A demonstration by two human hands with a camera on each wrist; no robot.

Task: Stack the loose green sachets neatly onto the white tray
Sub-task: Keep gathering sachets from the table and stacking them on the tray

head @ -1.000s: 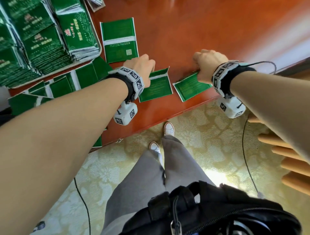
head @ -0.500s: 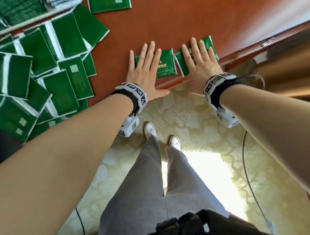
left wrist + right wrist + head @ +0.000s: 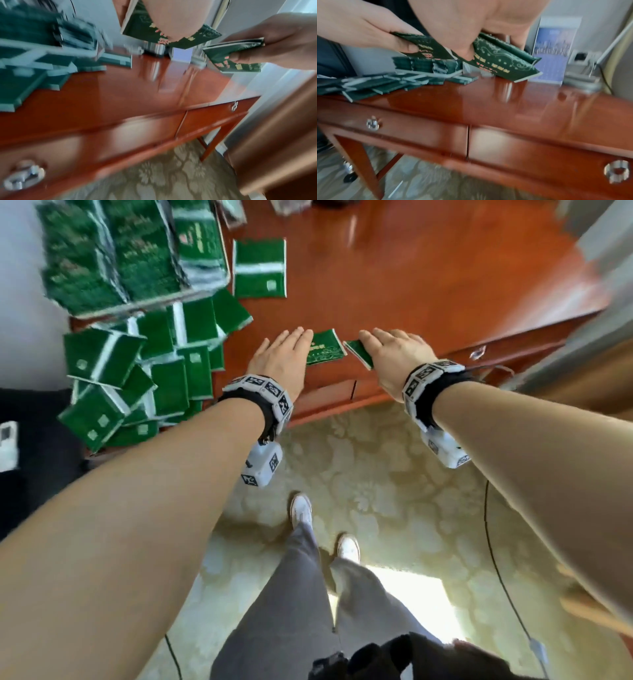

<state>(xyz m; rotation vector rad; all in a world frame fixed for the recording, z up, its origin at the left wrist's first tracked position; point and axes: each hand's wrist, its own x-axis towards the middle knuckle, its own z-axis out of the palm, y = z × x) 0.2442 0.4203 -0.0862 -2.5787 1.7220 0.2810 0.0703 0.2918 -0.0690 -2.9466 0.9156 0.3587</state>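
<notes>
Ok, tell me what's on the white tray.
The tray holds rows of stacked green sachets, packed side by side. The picture is blurred, so no count. The stacks cover the tray's floor, and loose sachets lie in front of its rim.

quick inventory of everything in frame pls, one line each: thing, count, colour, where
Held sachets: two, green, one in each hand, lifted above the table's near edge.
Loose sachets: many, too overlapped to count, green with white bands, piled on the table's left part.
Single sachet: one, green, flat beside the tray.
White tray: one, far left, packed with rows of green sachets.
Table: one, red-brown gloss wood, two front drawers with silver knobs.
Carpet: pale yellow-green floral, under the table.
Wrist cameras: two, white, with black marker bands.
Left hand: pinches the left held sachet.
Right hand: pinches the right held sachet.
Legs: grey trousers, white shoes.
</notes>
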